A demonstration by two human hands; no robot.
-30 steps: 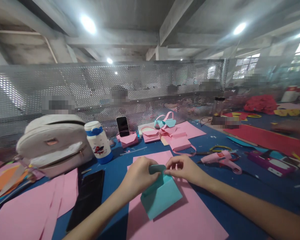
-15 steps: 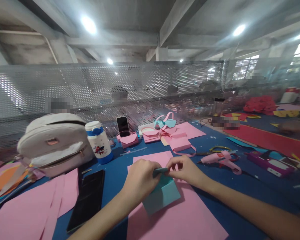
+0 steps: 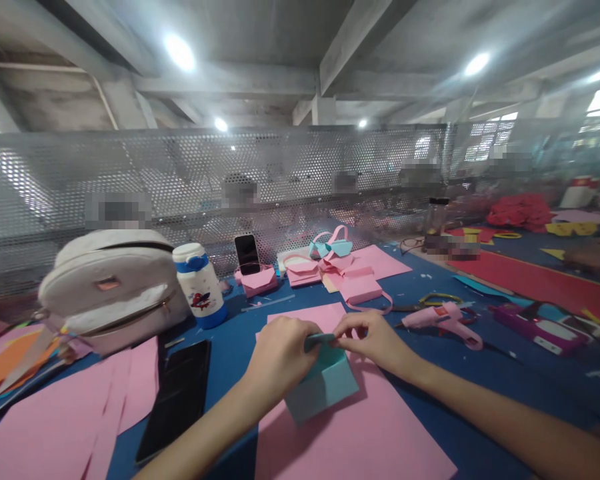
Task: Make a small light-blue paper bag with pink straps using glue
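Observation:
A folded light-blue paper box (image 3: 325,392) is held between my hands over pink paper sheets (image 3: 340,447). My left hand (image 3: 286,353) is closed round the upper left of the box, the fingers curled behind it. At the top edge, my right hand (image 3: 363,335) pinches the paper between thumb and fingertips. A darker blue-green flap shows between the two hands. To the right lies a pink glue gun (image 3: 443,320), apart from my right hand. Part of the box is hidden behind my left hand.
A dark tablet-like slab (image 3: 177,393), a white backpack (image 3: 115,287) and a white-and-blue bottle (image 3: 200,287) stand left. Pink paper bags (image 3: 363,287) and a phone (image 3: 247,253) sit ahead. Scissors (image 3: 435,301) and a purple box (image 3: 540,330) lie right. A perforated metal screen (image 3: 280,160) rises behind.
Both hands keep their grip on the light-blue paper box at nearly the same spot. The box has tilted very slightly; the view has shifted a little.

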